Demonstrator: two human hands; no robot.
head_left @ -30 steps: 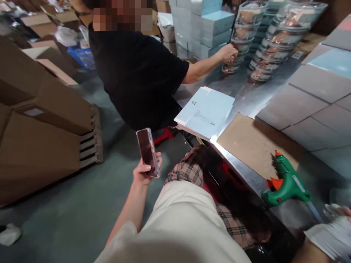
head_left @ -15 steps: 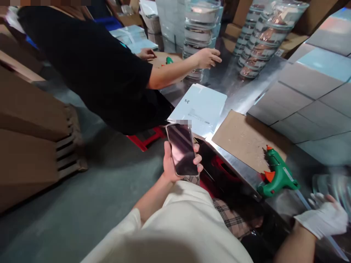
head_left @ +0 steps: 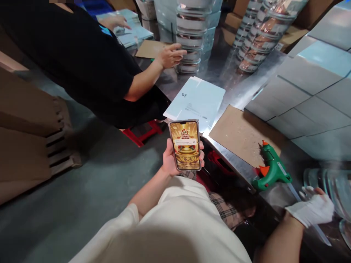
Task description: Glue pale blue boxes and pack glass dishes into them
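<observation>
My left hand (head_left: 170, 157) is wrapped around a smartphone (head_left: 185, 146) in a clear case. Its lit screen shows a golden picture and the time. A white glove covers my right hand (head_left: 314, 206), which rests at the table's right side with fingers loosely curled, apart and holding nothing visible. Beside it lie several round glass pieces (head_left: 336, 190), partly cut off by the frame. Just left of the glove a green glue gun (head_left: 275, 170) lies at the edge of a cardboard sheet (head_left: 238, 135); its clear glue stick runs back beneath the gloved hand.
Flat white boxes (head_left: 201, 96) lie on the metal table (head_left: 216, 69). White boxes (head_left: 309, 87) are piled at right. Stacks of round glass containers (head_left: 190, 36) stand behind. A co-worker in black (head_left: 90, 65) sits at left by a red stool (head_left: 145, 133). Cartons (head_left: 22, 153) stand on a pallet.
The phone's screen has gone from dark to lit. The co-worker's near hand has moved left, and the other hand now rests over the flat white stack. My view has shifted slightly.
</observation>
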